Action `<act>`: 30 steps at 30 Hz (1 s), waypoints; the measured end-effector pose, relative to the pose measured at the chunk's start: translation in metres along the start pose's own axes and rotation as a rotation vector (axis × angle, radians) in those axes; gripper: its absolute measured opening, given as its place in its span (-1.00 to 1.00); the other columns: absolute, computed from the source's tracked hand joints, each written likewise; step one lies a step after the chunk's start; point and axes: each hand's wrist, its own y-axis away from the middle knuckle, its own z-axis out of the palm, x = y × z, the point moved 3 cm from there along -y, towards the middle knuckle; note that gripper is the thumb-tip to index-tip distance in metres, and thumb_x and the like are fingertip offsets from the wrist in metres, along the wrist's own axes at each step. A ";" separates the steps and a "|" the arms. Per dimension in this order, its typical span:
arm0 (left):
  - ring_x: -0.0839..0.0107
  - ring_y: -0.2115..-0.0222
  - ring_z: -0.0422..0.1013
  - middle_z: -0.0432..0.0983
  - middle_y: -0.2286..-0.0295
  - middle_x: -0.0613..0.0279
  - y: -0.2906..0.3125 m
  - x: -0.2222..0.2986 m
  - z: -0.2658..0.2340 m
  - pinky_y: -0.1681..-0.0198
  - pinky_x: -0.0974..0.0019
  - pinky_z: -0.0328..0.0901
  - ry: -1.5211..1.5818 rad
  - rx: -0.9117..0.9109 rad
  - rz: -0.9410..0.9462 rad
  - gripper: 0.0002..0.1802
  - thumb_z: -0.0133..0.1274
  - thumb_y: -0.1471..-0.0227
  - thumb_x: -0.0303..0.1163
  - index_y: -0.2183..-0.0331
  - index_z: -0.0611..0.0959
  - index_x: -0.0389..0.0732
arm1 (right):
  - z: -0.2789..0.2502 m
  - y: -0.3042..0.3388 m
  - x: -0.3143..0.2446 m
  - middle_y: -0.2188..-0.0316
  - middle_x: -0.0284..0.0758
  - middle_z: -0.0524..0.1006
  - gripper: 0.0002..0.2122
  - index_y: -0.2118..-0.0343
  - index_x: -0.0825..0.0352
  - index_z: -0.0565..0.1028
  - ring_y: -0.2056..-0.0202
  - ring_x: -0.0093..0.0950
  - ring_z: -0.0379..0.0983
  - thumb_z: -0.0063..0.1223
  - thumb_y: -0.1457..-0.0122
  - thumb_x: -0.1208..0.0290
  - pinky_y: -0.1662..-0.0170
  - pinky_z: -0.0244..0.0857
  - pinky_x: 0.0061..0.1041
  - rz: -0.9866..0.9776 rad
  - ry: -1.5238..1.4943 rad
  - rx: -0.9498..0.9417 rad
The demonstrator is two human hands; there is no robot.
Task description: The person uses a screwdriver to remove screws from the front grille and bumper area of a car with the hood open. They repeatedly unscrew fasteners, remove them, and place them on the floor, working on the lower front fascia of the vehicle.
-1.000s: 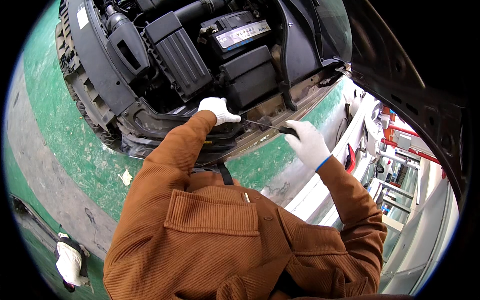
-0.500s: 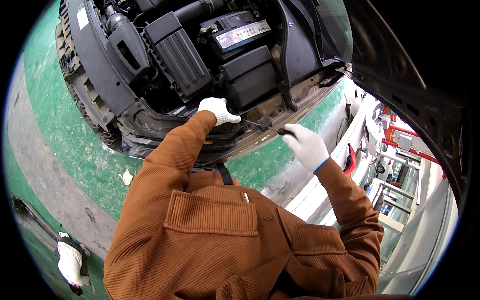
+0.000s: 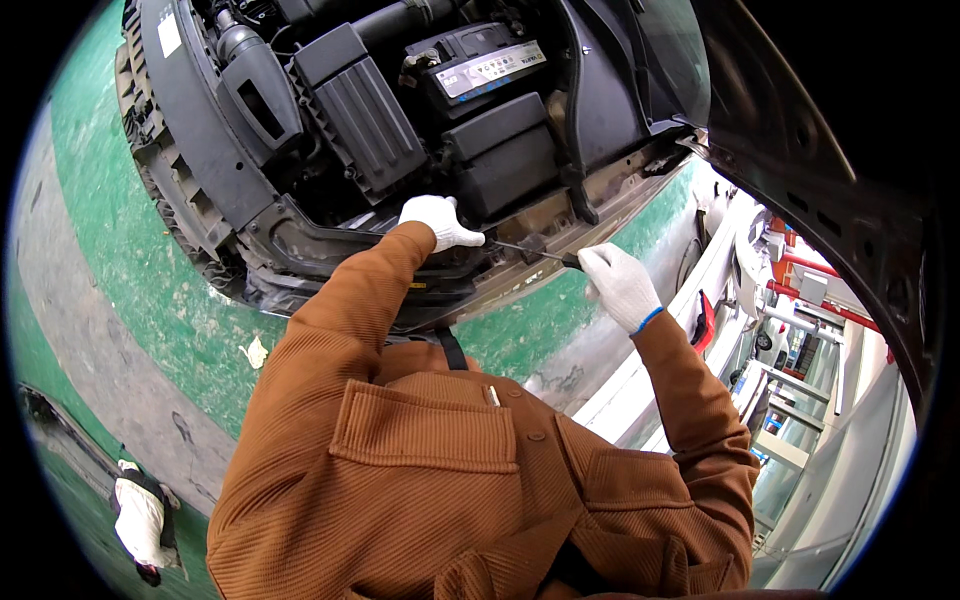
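Note:
My right hand (image 3: 620,285), in a white knit glove with a blue cuff, is closed round the dark handle of a screwdriver (image 3: 537,252). Its thin metal shaft points left, across the car's fender edge (image 3: 530,275). Near the tip is my gloved left hand (image 3: 436,220), thumb stretched toward the shaft. Its other fingers bend down into the front corner of the engine bay beside the headlight housing (image 3: 410,275); what they grip is hidden. The screwdriver's tip meets a small dark spot by the left thumb, too small to make out.
Beyond my hands are a black box with a lid (image 3: 505,150), a car battery (image 3: 490,75) and a ribbed air filter box (image 3: 365,125). The raised hood (image 3: 800,130) hangs over the right side. Another person (image 3: 142,515) is at the far lower left, on the green floor (image 3: 130,270).
My right hand has shifted slightly right and turned at the wrist on the screwdriver handle. The left hand stays at the same corner. The whole view has moved a little.

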 end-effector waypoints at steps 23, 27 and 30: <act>-0.02 -0.02 0.57 0.62 -0.01 -0.19 0.003 0.004 -0.005 -0.10 0.11 0.41 -0.018 -0.030 0.001 0.21 0.17 0.16 0.55 -0.16 0.58 -0.39 | 0.002 -0.004 0.002 0.29 -0.10 0.64 -0.76 0.08 0.35 0.60 0.18 -0.08 0.58 0.13 -0.31 0.31 0.04 0.45 -0.19 -0.225 0.204 0.171; -0.01 -0.03 0.56 0.61 -0.02 -0.20 0.003 0.002 -0.002 -0.11 0.11 0.41 -0.010 -0.017 -0.007 0.22 0.16 0.15 0.55 -0.16 0.58 -0.40 | 0.003 0.012 -0.026 0.29 -0.09 0.64 -0.77 0.11 0.36 0.59 0.18 -0.06 0.58 0.12 -0.33 0.30 0.07 0.46 -0.15 -0.905 0.547 0.261; -0.02 -0.03 0.56 0.61 -0.03 -0.20 0.005 0.003 -0.005 -0.11 0.12 0.41 -0.011 -0.028 -0.011 0.22 0.16 0.15 0.55 -0.15 0.58 -0.40 | 0.004 0.006 -0.013 0.28 -0.08 0.64 -0.78 0.13 0.34 0.59 0.16 -0.07 0.57 0.13 -0.32 0.30 0.06 0.46 -0.15 -0.767 0.592 0.155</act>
